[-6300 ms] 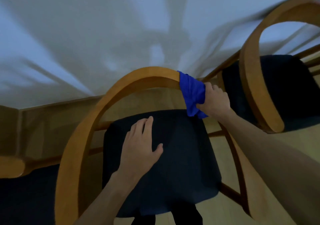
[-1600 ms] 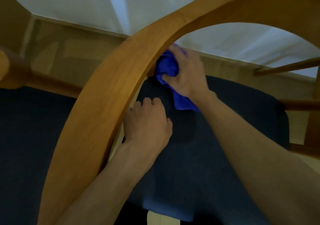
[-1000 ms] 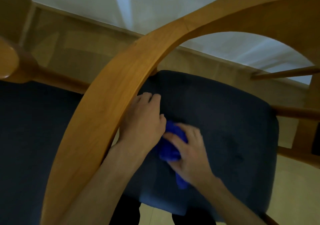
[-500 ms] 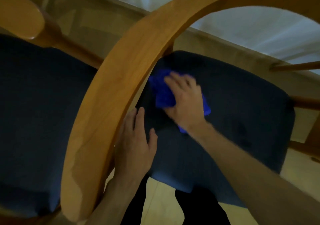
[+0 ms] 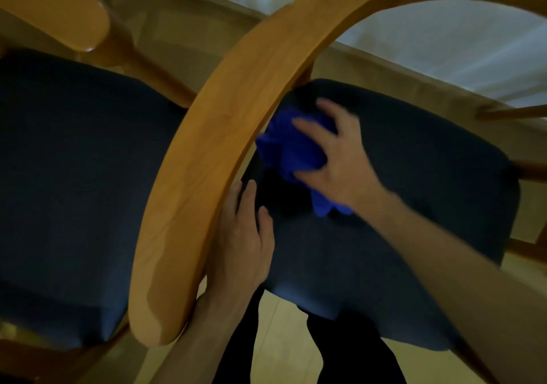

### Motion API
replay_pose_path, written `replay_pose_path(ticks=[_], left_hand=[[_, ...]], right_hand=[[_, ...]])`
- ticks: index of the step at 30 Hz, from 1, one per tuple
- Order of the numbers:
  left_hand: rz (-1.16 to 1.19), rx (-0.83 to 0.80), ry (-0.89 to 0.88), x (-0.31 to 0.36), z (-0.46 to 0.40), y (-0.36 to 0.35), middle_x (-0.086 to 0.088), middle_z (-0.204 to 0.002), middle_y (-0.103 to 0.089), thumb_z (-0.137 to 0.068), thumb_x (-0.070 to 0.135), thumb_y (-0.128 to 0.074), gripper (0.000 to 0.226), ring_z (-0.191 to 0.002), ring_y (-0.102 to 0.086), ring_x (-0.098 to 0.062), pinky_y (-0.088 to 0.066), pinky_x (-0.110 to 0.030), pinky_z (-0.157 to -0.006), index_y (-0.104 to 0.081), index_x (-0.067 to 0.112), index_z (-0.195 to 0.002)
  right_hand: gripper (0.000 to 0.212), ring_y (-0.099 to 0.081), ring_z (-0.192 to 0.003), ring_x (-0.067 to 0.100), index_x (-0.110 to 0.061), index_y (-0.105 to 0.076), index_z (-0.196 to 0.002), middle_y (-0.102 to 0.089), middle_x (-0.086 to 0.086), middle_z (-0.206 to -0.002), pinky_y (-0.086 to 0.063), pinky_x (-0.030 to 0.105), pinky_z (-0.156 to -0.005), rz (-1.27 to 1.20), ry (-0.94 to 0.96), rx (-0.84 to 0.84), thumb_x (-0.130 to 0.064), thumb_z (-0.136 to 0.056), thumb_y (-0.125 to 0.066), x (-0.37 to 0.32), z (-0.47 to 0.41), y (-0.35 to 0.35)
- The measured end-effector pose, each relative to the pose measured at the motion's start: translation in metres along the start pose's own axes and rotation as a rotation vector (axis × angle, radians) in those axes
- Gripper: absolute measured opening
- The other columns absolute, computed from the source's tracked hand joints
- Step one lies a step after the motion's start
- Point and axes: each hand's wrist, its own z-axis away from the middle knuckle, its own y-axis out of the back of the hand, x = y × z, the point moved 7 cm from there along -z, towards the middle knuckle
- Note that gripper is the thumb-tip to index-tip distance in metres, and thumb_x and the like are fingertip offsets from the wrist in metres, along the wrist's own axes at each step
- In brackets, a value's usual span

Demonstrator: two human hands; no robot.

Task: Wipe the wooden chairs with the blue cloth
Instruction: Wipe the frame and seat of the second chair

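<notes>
**Blue cloth on the seat, tucked against the curved rail**

Far left, a second chair (image 5: pixel 74 158) shows its dark seat pad and a rounded wooden arm end up in the corner. Next comes the big curved wooden rail (image 5: pixel 213 152) of the near chair, sweeping from bottom centre up to the top right. Just right of it, the left hand (image 5: pixel 242 244) lies flat on the dark seat cushion (image 5: pixel 414 206), fingers straight and together, its edge against the rail's inner side. Further right, the blue cloth (image 5: pixel 290 149) sits bunched on the cushion, touching the rail. The right hand (image 5: pixel 334 158) presses down on it, fingers spread over the folds, a corner of cloth poking out under the wrist. Behind everything, pale wood floor (image 5: pixel 296 354) and a white wall.
</notes>
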Motion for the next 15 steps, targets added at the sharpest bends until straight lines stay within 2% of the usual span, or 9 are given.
replay_pose_path(ticks=[3,5,7,10,12,15], left_hand=[[-0.044,-0.003,0.040,-0.004,0.001,-0.001,-0.005,-0.153,-0.036,-0.102,0.028,-0.039,0.048,-0.138,-0.030,-0.013,-0.006,-0.008,-0.100,-0.037,0.017,-0.149],[-0.047,0.004,0.066,-0.006,0.001,0.000,-0.005,-0.152,-0.037,-0.102,0.028,-0.039,0.048,-0.137,-0.032,-0.014,-0.013,-0.012,-0.102,-0.036,0.015,-0.149],[0.001,0.018,0.083,-0.007,0.000,0.001,-0.006,-0.149,-0.040,-0.102,0.028,-0.038,0.049,-0.135,-0.035,-0.015,-0.022,-0.019,-0.105,-0.036,0.013,-0.148],[0.139,0.056,0.126,-0.007,0.000,0.005,-0.007,-0.146,-0.042,-0.102,0.031,-0.038,0.049,-0.131,-0.039,-0.013,-0.027,-0.023,-0.105,-0.034,0.013,-0.148],[0.151,0.077,0.156,-0.009,0.000,0.008,-0.009,-0.142,-0.047,-0.102,0.034,-0.037,0.050,-0.126,-0.045,-0.015,-0.030,-0.024,-0.100,-0.036,0.013,-0.147],[0.109,0.097,0.145,-0.009,-0.002,0.009,-0.011,-0.140,-0.049,-0.103,0.035,-0.034,0.049,-0.125,-0.048,-0.020,-0.031,-0.021,-0.096,-0.038,0.010,-0.145]], right_hand=[[0.081,-0.022,-0.140,0.038,-0.031,-0.040,-0.149,-0.027,0.014,-0.155,-0.031,0.058,-0.109,0.141,-0.101,-0.095,-0.050,-0.077,-0.072,0.014,-0.048,-0.003],[0.083,-0.019,-0.142,0.035,-0.035,-0.033,-0.151,-0.024,0.009,-0.158,-0.034,0.058,-0.104,0.255,-0.178,-0.121,-0.053,-0.079,-0.069,0.011,-0.050,-0.015],[0.082,-0.022,-0.141,0.035,-0.034,-0.033,-0.150,-0.025,0.007,-0.158,-0.039,0.057,-0.101,0.288,-0.198,-0.100,-0.051,-0.079,-0.070,-0.003,-0.036,-0.023],[0.081,-0.026,-0.138,0.036,-0.031,-0.040,-0.146,-0.032,0.008,-0.155,-0.043,0.059,-0.095,0.269,-0.028,-0.178,-0.046,-0.075,-0.076,-0.032,0.014,-0.042],[0.083,-0.026,-0.139,0.037,-0.032,-0.044,-0.145,-0.034,0.007,-0.155,-0.044,0.057,-0.093,0.216,0.105,-0.311,-0.041,-0.071,-0.079,-0.050,0.064,-0.060],[0.075,-0.027,-0.139,0.035,-0.036,-0.043,-0.143,-0.032,0.003,-0.156,-0.044,0.053,-0.092,0.171,0.308,-0.547,-0.040,-0.076,-0.075,-0.066,0.133,-0.076]])
